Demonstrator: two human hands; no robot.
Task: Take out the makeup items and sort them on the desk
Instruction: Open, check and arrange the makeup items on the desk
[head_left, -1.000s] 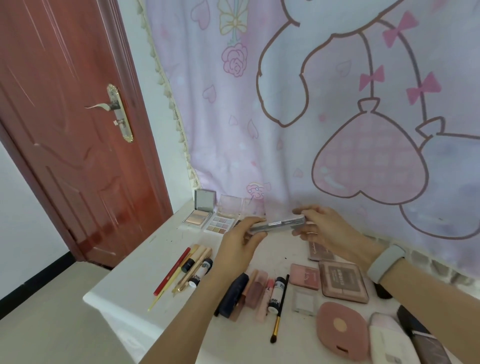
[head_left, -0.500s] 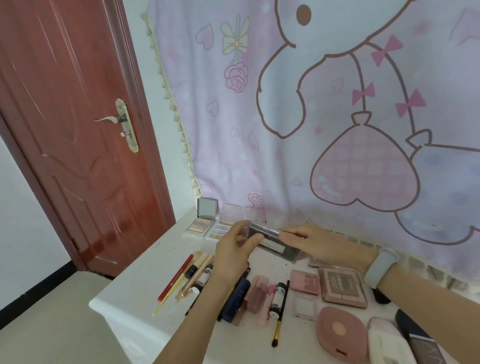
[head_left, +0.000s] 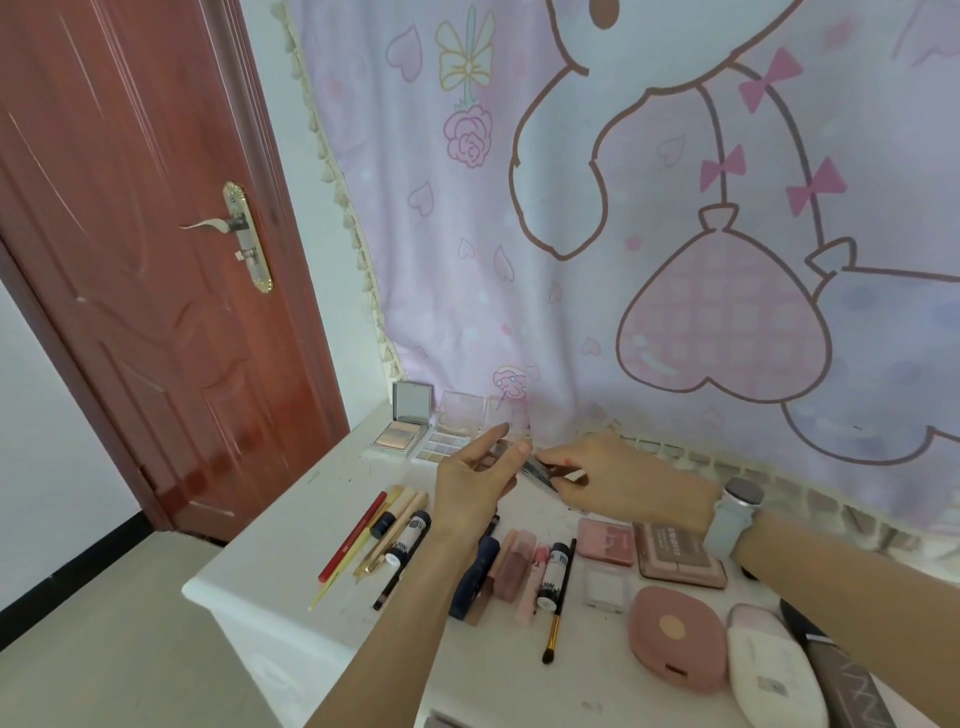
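Observation:
I hold a small clear-lidded makeup palette (head_left: 543, 472) just above the back of the white desk (head_left: 291, 525). My left hand (head_left: 475, 486) pinches its raised lid end between thumb and forefinger. My right hand (head_left: 626, 483), with a grey watch on the wrist, grips the other end. Two open palettes (head_left: 402, 434) (head_left: 449, 441) stand at the back left. Pencils and brushes (head_left: 363, 540), tubes (head_left: 410, 535) and lipsticks (head_left: 517, 566) lie in rows below my left hand.
Pink compacts (head_left: 605, 540) (head_left: 680, 558), an oval pink case (head_left: 675, 644), a white case (head_left: 774, 675) and a dark case (head_left: 836, 680) fill the desk's right side. A red door (head_left: 156, 260) is at the left. A printed curtain (head_left: 623, 208) hangs right behind the desk.
Both hands have come down toward the desk's back with the palette. It went from level to tilted, with its lid end lifted by my left hand.

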